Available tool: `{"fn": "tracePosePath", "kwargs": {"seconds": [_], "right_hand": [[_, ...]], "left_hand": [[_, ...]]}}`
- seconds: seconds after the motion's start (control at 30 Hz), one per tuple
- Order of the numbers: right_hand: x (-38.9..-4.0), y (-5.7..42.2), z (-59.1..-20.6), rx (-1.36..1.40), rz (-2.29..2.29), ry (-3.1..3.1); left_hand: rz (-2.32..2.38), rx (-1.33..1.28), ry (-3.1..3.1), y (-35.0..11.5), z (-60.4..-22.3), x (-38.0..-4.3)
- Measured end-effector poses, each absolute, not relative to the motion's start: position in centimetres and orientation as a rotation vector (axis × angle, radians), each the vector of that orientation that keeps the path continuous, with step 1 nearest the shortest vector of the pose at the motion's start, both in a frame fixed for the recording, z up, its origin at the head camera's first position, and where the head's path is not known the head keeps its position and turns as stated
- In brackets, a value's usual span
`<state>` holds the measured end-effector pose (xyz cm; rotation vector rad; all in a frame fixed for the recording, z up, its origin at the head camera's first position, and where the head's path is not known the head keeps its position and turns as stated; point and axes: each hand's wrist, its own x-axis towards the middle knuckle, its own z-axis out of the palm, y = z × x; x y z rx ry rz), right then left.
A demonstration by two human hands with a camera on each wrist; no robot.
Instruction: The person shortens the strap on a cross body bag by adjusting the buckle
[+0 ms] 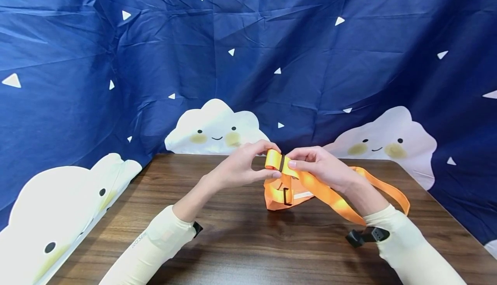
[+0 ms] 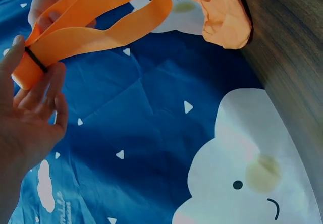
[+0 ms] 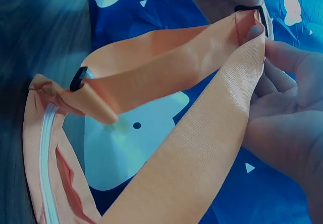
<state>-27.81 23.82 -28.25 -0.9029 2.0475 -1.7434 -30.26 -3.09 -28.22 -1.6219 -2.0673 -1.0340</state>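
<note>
An orange webbing strap (image 1: 328,194) runs between my hands, threaded through a black slider (image 1: 282,163). My left hand (image 1: 238,167) holds the strap at the slider, thumb and fingers on opposite edges of a short folded loop. Just right of the slider, my right hand (image 1: 330,168) pinches the strap between thumb and fingers. In the right wrist view a thumb tip sits inside the fold by the slider. Below hangs an orange fabric bag (image 3: 38,148) with a white zipper (image 3: 46,168). A second black buckle (image 3: 79,78) joins the strap to it.
The hands are above a dark wood-grain table (image 1: 233,237). A long loop of the strap trails behind the right forearm. Blue cloth (image 1: 155,52) with white clouds and triangles hangs behind and at the sides. Black wrist bands (image 1: 366,235) sit on pale sleeves (image 1: 415,246).
</note>
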Motion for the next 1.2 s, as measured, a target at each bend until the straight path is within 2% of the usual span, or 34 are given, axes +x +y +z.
{"fn": "tracePosePath", "kwargs": {"seconds": [0.6, 1.2], "right_hand": [[-28.0, 24.4, -28.2, -0.808, -1.724, 2.136], [-28.1, 24.0, -28.6, -0.938, -1.663, 2.184]], "left_hand": [[-1.038, -1.588, -2.072, -3.3, -28.2, -30.2], [-1.038, -1.587, -2.101, -2.9, -28.4, -29.9]]}}
